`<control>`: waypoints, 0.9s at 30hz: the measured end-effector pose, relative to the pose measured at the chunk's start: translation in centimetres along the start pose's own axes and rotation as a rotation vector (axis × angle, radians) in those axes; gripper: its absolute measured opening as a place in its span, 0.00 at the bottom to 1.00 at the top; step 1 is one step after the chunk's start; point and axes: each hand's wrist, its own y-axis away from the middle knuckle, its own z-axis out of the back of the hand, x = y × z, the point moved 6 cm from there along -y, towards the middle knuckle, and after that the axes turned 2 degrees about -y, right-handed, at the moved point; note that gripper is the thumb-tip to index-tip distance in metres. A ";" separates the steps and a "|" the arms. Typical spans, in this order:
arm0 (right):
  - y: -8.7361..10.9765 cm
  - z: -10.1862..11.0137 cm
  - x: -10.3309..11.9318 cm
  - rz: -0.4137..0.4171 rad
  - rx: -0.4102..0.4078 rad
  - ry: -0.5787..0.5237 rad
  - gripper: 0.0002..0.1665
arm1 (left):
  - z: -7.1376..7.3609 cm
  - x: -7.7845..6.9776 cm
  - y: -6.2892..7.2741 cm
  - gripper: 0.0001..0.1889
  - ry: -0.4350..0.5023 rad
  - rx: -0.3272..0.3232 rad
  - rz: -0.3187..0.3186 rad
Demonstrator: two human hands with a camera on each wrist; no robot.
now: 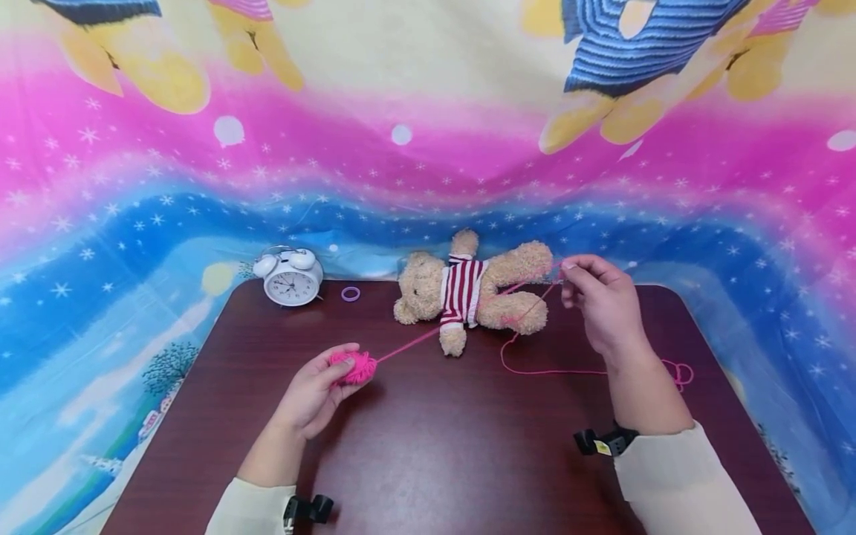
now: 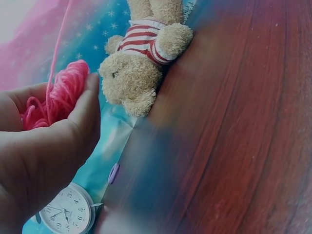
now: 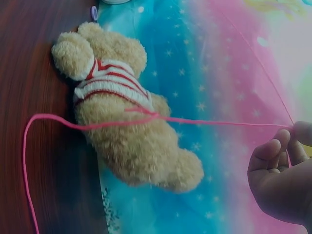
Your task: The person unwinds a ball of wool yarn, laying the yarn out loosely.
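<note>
Brown bench (image 1: 428,446), pink strand (image 1: 408,345) under tension

Bear (image 1: 461,290) lies along the far edge, head to the left. Right hand (image 1: 605,305), raised beside the bear's feet: grip pinching the strand at the fingertips. Left hand (image 1: 317,392): grip curled round the ball (image 1: 357,367), thumb on top. Clock (image 1: 292,286) stands upright at far left. Ball is held above the bench, nearer the wearer than the bear. Ring (image 1: 351,294) lies between clock and bear.

Judged risks: the tail (image 1: 562,372), crossing the bear's legs and looped on the bench, could snag if pulled sharply; a slack left thumb could let turns slip.

Ball's long axis runs roughly sideways; its strand end points right and away, toward the bear.
</note>
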 end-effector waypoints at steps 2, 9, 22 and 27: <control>0.1 0.7 0.2 0.000 -0.009 -0.002 0.09 | 0.3 -0.1 0.0 0.22 0.001 -0.020 0.000; 0.8 3.3 0.4 -0.015 -0.044 -0.002 0.09 | 1.4 -0.5 0.0 0.11 0.016 -0.081 -0.034; 2.1 8.2 1.2 0.003 -0.070 -0.131 0.03 | 2.5 -1.2 0.4 0.21 0.061 -0.111 -0.031; 2.8 10.6 1.9 0.015 -0.089 -0.188 0.04 | 3.0 -1.5 0.6 0.23 0.042 -0.135 -0.037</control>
